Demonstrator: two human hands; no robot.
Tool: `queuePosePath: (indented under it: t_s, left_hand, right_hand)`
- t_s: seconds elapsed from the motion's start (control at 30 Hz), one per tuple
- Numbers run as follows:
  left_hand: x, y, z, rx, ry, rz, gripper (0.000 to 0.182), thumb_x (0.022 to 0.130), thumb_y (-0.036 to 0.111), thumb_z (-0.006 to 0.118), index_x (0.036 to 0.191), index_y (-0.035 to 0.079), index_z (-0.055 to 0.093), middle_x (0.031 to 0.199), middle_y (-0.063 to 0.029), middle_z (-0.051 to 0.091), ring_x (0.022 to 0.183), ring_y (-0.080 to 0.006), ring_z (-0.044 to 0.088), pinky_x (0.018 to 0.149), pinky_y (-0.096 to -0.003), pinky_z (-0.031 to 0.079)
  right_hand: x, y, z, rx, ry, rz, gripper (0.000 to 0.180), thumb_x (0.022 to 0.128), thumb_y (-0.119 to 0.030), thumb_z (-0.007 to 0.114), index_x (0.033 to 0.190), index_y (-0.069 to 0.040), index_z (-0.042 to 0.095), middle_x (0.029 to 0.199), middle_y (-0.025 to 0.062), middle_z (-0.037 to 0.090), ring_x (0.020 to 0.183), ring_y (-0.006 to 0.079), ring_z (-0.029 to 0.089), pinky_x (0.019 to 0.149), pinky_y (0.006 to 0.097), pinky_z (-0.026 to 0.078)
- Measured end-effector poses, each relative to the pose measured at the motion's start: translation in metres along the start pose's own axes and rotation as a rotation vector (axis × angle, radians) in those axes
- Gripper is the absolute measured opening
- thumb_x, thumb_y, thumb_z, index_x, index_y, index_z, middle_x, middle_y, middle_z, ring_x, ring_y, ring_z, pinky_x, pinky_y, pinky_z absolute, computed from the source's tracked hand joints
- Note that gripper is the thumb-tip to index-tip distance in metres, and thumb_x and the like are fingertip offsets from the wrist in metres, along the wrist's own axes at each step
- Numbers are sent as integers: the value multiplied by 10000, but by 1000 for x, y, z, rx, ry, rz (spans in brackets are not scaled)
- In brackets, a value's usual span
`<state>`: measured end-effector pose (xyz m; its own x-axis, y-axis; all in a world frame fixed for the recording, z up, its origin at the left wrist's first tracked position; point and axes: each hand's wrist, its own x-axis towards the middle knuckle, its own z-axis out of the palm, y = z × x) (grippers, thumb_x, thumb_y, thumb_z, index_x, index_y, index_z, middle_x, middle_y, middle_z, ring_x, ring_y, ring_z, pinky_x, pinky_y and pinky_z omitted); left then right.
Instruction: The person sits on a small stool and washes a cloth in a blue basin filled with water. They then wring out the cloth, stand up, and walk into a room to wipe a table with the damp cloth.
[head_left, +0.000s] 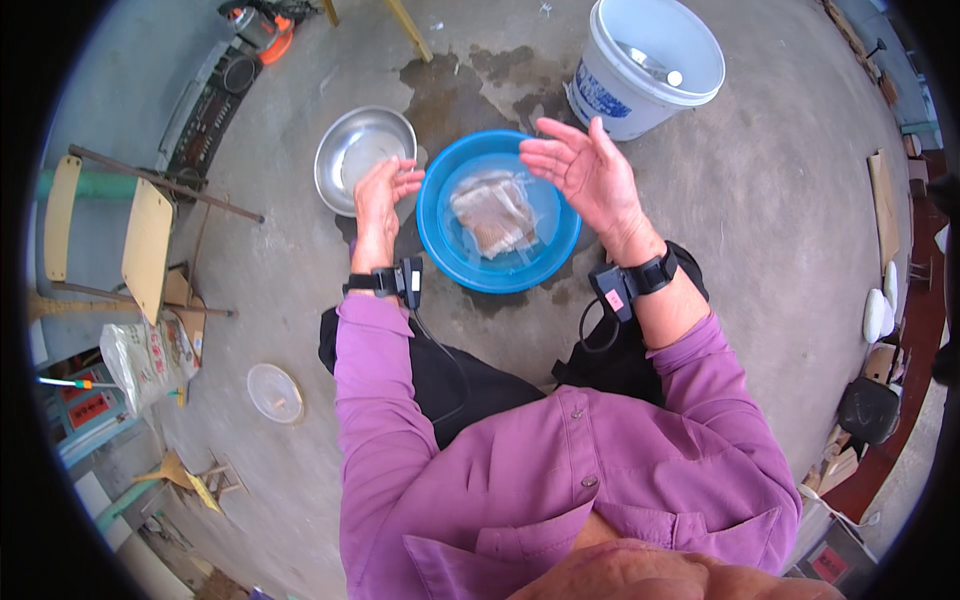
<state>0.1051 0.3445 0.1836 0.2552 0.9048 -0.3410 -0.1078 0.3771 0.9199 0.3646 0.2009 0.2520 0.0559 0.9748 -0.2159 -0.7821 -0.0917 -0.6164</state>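
Before me a round blue plastic basin (495, 285) sits on the floor with water in it. A folded, pale brownish cloth (495, 214) lies soaking in the water. My left hand (381, 201) is raised between the basin and a stainless steel bowl (337, 169), fingers pointing toward the basin and nothing in them. Over the basin's right rim I hold up my right hand (581, 169), palm showing, fingers apart and likewise without any object. The steel bowl stands just left of the basin.
A white plastic bucket (645, 112) stands beyond my right hand. Wet patches (442, 90) darken the concrete. At left are a chair (146, 247), a woven sack (150, 364) and a clear plastic lid or dish (275, 394). A kettle (259, 30) stands at the far left.
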Motion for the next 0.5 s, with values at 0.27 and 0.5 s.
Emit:
queuePosePath:
  t_s: [0.27,0.5]
  left_hand:
    - [-9,10,-2,-4,-26,-9,291,959,181,517,1041,-83,607,1023,-180,659,859,-234,679,728,-291,548]
    - [-22,24,-13,-84,0,26,248,947,153,540,1029,-69,615,1008,-170,660,827,-230,680,702,-294,545]
  right_hand:
    - [15,50,-52,-439,143,118,566,1004,-433,403,1340,22,431,1184,191,607,1027,261,618,910,380,494]
    - [56,154,-168,-1406,521,676,428,892,-231,569,1247,3,530,1177,216,604,1005,336,642,844,427,536]
